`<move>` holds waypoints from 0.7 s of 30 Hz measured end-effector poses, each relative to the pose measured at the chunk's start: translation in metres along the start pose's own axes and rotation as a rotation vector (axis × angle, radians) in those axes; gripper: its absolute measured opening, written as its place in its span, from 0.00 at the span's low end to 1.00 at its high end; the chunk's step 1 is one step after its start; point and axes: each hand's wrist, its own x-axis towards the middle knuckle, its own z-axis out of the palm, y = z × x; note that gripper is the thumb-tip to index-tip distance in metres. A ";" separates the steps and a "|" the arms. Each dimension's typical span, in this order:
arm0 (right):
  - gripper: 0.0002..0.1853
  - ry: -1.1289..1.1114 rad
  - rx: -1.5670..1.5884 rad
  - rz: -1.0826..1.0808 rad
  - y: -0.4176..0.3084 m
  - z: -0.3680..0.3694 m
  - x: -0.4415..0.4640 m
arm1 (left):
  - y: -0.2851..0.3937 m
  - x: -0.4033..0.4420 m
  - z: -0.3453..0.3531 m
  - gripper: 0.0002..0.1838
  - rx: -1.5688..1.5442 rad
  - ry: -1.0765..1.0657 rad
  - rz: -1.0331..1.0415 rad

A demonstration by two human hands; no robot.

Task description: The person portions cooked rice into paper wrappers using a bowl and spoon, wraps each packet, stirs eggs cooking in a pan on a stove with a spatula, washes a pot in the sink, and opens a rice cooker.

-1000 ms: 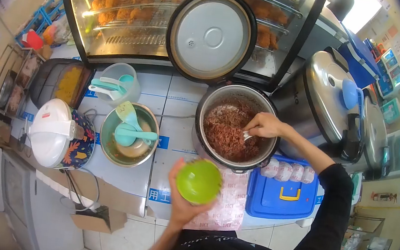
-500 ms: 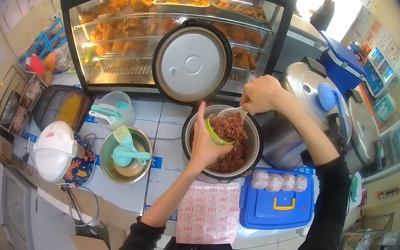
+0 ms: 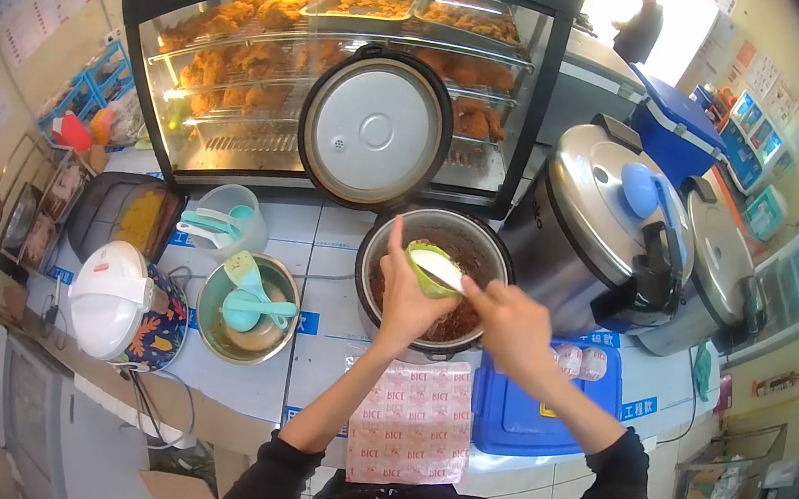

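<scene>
Two hands at work, and the left hand (image 3: 409,301) has its fingers wrapped round a lime-green bowl (image 3: 427,286), small, rounded and tipped, right over the mouth of the pot. Closed tight, the right hand (image 3: 515,327) grips a white paddle (image 3: 438,267), its pale blade laid across the bowl's opening, so how full the bowl is, I cannot tell! Just below that grip, reddish-brown cooked rice (image 3: 448,328), grainy and moist, lies inside the silver-walled pot (image 3: 487,248). Beyond the hands, the round grey lid (image 3: 375,130) stands raised before a display cabinet of fried food. Nearer the body, pink printed paper (image 3: 412,423) lies flat; to the right, partly under the right forearm, sits a blue box (image 3: 503,410); off left, a steel bowl (image 3: 244,354) holds turquoise utensils (image 3: 256,306).
</scene>
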 end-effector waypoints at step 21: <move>0.21 -0.161 0.172 0.449 -0.001 -0.003 0.018 | 0.016 -0.020 -0.011 0.63 -0.037 -0.015 0.039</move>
